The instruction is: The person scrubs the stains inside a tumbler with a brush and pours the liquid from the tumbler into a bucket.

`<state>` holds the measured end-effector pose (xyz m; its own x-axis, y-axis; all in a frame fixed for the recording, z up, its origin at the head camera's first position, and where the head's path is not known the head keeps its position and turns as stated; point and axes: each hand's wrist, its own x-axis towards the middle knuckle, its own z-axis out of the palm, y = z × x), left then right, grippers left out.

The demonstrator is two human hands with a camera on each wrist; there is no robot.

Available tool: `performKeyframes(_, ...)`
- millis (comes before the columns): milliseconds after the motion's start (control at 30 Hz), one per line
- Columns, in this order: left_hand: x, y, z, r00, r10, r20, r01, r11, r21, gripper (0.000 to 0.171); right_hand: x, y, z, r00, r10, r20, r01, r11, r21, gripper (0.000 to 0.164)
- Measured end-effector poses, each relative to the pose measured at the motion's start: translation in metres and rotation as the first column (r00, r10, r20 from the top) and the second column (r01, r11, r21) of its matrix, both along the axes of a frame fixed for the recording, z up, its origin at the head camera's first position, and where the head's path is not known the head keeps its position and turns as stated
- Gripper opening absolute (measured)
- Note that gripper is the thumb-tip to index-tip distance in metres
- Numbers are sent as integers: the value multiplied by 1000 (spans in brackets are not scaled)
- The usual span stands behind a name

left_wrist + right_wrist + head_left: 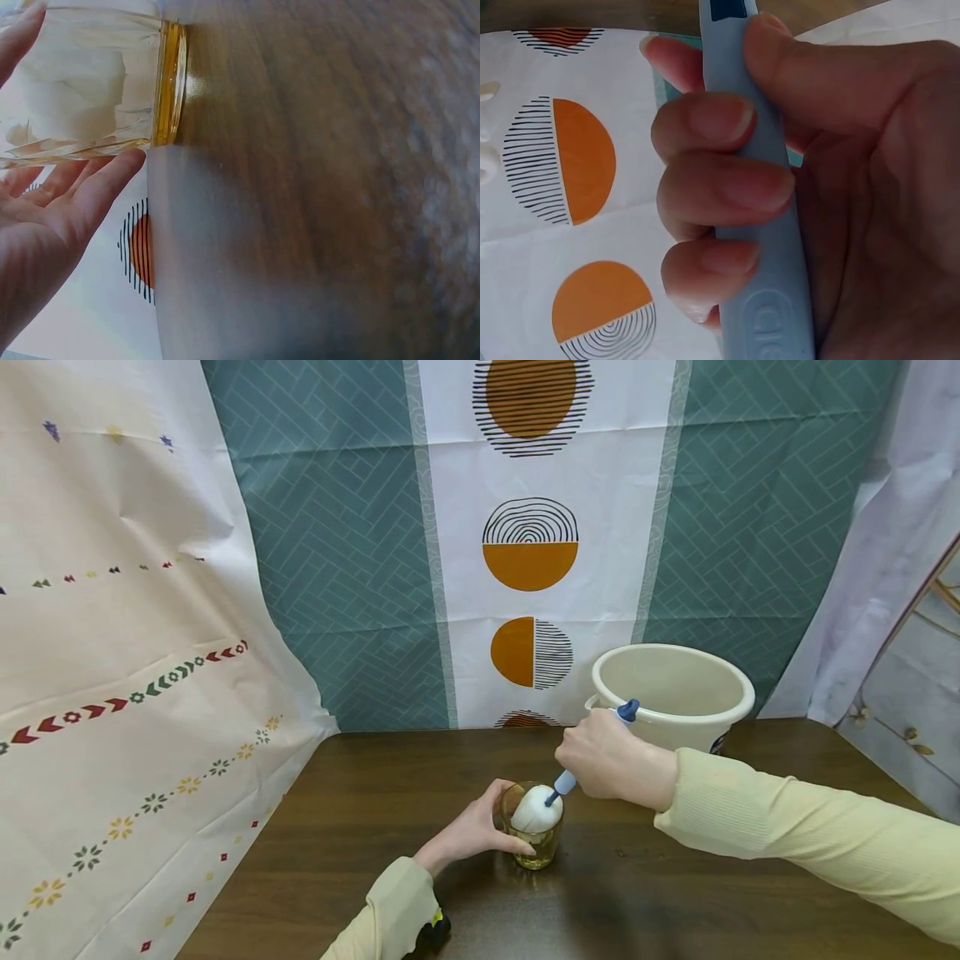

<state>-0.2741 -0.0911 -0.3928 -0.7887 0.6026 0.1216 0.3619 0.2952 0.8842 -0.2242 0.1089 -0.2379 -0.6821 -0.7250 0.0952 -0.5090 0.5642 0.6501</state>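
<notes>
An amber-tinted drinking glass (537, 853) stands on the dark wooden table, and my left hand (477, 827) grips it from the left between thumb and fingers. In the left wrist view the faceted glass (136, 112) shows a thick golden base, with fingers along its side. My right hand (603, 752) wraps round the light blue handle (761, 300) of a sponge bottle brush, held at a slant above the glass. The white sponge head (536, 810) sits inside the glass, its dark blue neck rising past the rim. Raised lettering marks the handle in the right wrist view.
Behind my right hand a cream plastic bucket (675, 710) stands at the back of the table (390, 793). A teal and white patterned curtain (337, 543) hangs along the back edge. Printed cloth (135, 693) drapes at the left side.
</notes>
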Motion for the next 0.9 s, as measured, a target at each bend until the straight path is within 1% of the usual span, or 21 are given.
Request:
performKeyframes(133, -9, -1, -13, 1000, 14, -9, -14, 1000, -17, 70, 0, -2, 3, 1000, -20, 8, 19, 1000, 15, 15)
performKeyframes(233, -12, -1, -19, 1000, 24, -4, -24, 999, -25, 72, 0, -3, 6, 999, -33, 31, 32, 999, 19, 14)
performKeyframes(433, -12, -1, -19, 1000, 21, -4, -21, 1000, -15, 73, -1, -3, 12, 994, -61, 96, 58, 998, 37, 17)
performKeyframes(633, -13, -2, -19, 1000, 17, -13, -18, 1000, -11, 71, -4, 0, 16, 981, -79, 176, 77, 997, 16, 21)
performKeyframes(733, -13, -1, -20, 1000, 19, -17, -20, 1000, -16, 71, -4, 2, 17, 976, -69, 206, 71, 997, -4, 22)
performKeyframes(900, -15, -1, -22, 999, 20, -30, -20, 1000, -23, 71, -5, 4, 18, 977, -38, 212, 43, 999, -22, 24)
